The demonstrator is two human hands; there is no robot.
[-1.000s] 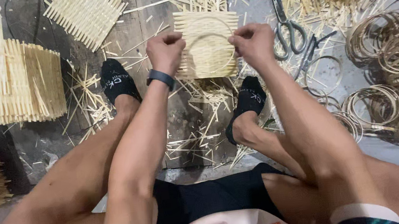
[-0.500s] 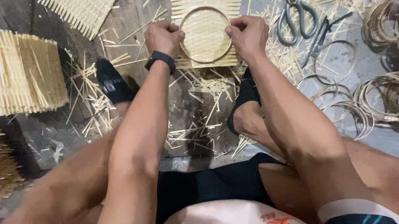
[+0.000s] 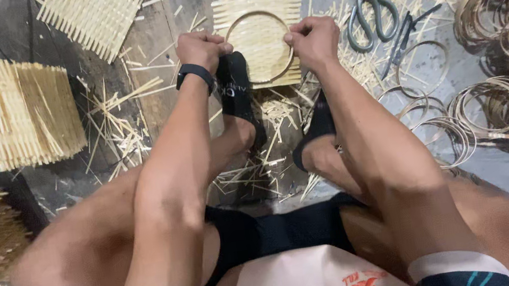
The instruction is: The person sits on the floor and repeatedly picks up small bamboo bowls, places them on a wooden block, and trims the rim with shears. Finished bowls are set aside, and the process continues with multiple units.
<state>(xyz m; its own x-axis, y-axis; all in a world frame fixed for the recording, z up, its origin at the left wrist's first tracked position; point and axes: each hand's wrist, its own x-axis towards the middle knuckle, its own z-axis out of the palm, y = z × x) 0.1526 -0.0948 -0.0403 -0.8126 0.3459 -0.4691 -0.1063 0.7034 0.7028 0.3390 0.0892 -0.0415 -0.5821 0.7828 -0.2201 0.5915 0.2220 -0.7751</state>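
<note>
A square woven bamboo mat (image 3: 258, 31) lies on the floor in front of me with a thin bamboo ring (image 3: 263, 81) pressed onto it. My left hand (image 3: 203, 48) grips the ring and mat at the left edge. My right hand (image 3: 313, 40) grips them at the right edge. A black band is on my left wrist. My left foot in a black sock (image 3: 236, 96) rests against the mat's near left side, and my right foot (image 3: 318, 129) sits just below the mat.
Stacks of woven bamboo mats (image 3: 8, 116) lie at left, another mat (image 3: 94, 13) at top. Scissors (image 3: 369, 6) and a smaller cutter (image 3: 403, 38) lie right of the mat. Piles of bamboo rings (image 3: 506, 64) fill the right side. Bamboo slivers litter the floor.
The view has tilted down and nearer. My left foot has swung inward to the mat's left edge. Both hands keep their hold on the ring and mat.
</note>
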